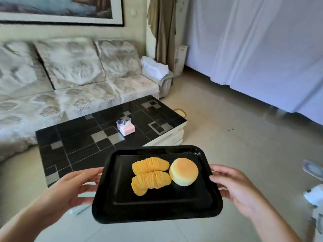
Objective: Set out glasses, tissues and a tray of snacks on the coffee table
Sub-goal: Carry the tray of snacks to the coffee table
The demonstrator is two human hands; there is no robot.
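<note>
Both hands, left hand and right hand, grip the flat black plastic tray by its short ends. The black tiled desk lies ahead, a bit left of the grip.

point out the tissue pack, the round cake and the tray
tissue pack (pixel 127 129), head view, on its pink top face
round cake (pixel 183 172), head view, middle of its top
tray (pixel 157 206), head view, bare floor near front rim
</note>
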